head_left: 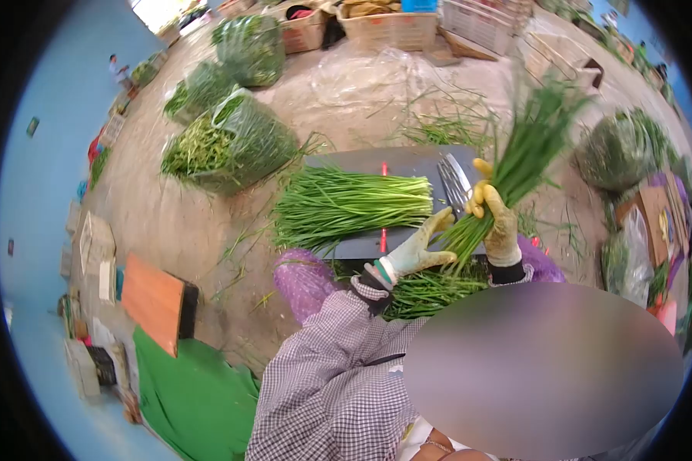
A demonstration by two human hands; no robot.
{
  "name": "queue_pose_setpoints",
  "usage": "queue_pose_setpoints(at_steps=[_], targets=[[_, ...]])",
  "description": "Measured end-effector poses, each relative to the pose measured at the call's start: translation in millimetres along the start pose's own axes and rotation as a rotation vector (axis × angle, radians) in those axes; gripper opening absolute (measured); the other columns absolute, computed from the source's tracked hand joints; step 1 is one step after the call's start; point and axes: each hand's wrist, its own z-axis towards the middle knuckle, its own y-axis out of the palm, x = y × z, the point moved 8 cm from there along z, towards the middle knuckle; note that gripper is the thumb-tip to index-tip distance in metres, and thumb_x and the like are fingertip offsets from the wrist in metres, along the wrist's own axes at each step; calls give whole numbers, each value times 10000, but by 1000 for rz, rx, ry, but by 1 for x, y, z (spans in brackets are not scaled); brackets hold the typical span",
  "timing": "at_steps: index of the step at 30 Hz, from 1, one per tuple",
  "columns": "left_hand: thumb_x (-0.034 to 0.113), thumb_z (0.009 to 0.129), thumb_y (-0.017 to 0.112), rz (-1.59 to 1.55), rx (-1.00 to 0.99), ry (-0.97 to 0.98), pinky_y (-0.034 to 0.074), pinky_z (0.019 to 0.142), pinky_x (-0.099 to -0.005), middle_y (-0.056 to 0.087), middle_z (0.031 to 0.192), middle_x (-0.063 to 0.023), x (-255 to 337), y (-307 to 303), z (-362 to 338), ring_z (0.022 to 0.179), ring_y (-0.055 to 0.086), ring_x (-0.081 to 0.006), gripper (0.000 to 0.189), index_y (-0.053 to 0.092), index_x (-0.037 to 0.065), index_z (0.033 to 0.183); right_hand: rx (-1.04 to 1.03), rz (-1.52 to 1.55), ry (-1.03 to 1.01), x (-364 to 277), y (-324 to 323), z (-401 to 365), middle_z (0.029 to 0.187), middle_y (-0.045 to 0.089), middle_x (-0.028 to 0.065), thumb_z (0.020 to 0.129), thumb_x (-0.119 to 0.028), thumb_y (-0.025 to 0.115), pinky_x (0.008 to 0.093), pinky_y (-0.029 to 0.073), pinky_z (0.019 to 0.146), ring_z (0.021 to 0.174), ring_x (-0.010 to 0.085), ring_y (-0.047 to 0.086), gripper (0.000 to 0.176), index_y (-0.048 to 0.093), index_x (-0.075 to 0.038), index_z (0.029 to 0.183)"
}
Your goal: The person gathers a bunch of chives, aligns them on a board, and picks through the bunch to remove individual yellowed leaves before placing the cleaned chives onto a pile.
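Note:
My right hand (497,223), in a yellow glove, is closed around a bunch of green chives (537,138). The leaves fan up and away, while the stem ends point down toward my left hand (417,250). That hand wears a pale glove, its thumb and fingers spread right beside the stem ends. On a dark board (346,160) lies a neat pile of chives (354,203), stem ends facing right. A red strip (384,240) runs beneath the pile. Shiny metal strips (454,183) rest on the board's right side. More loose chives (438,293) are in my lap, below the board.
Plastic bags of greens (234,146) stand at the upper left, with another bag (623,150) at the right. Crates (388,31) line the back. An orange board (152,300) and a green cloth (196,392) are at the lower left. Loose leaves (450,127) litter the floor.

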Motion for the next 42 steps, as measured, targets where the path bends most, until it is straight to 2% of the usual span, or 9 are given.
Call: queue_pose_setpoints(at_steps=[5,10,13,17,21,23,27,34,42], targets=[[383,782,840,377,150,238,225,1215,-406,317,1559,-211,4,-10,19,1471,285,-320,1067,217,-6,1556,28,-461,-345,5,0,2,852,559,18,944,-79,623,263,458,749,775,111,525,492,467,39,1396],[203,681,841,335,169,200,254,1209,-419,318,1547,-230,-32,-2,28,1437,329,-391,1144,145,1,1567,-26,-531,-128,92,-54,-19,1273,574,47,875,-191,797,322,478,1005,1131,154,571,797,356,-4,1512],[189,694,833,398,371,219,249,1213,-420,292,1576,-218,-41,-11,28,1455,310,-378,1129,141,-5,1565,-38,-509,-81,91,-40,-21,1325,573,50,862,-191,810,346,483,1013,1164,173,570,782,389,-32,1502],[100,872,707,-141,411,257,395,1092,-366,492,1412,-118,-57,-8,31,1270,479,-225,680,365,23,1455,-238,-1074,341,94,-32,-12,1309,592,127,838,-291,829,325,477,969,1117,209,588,661,549,9,1356],[137,940,675,-837,460,34,516,944,-340,631,1212,-83,-84,-25,10,1076,611,-199,412,544,55,1323,-513,-1015,-95,45,57,6,1397,527,122,835,-275,816,362,441,1038,1187,223,558,713,502,-4,1414],[143,939,675,-533,645,48,535,912,-361,667,1114,-78,-51,-53,-8,1037,641,-218,402,551,54,1312,-353,-894,19,38,32,14,1393,541,120,870,-241,781,355,450,1037,1209,212,565,694,470,-2,1442],[103,929,667,-1003,697,165,557,891,-417,668,981,-72,-54,-85,-33,944,667,-226,353,575,39,1264,-52,-698,104,36,-30,14,1236,653,132,1047,-186,527,331,462,1023,1136,197,622,349,584,25,1319],[106,945,649,-1187,790,261,527,987,-432,658,995,-60,-63,-100,-53,996,642,-230,372,562,47,1301,212,-787,-267,52,-32,-25,1222,663,126,1073,-257,474,339,469,1014,1119,223,635,369,590,6,1305],[88,964,622,-1264,891,220,516,1021,-445,674,1001,-73,-90,-105,-69,969,652,-208,285,609,43,1245,-291,-1422,-117,72,5,-48,913,701,111,934,-142,661,359,522,764,796,297,669,108,720,-59,971]])
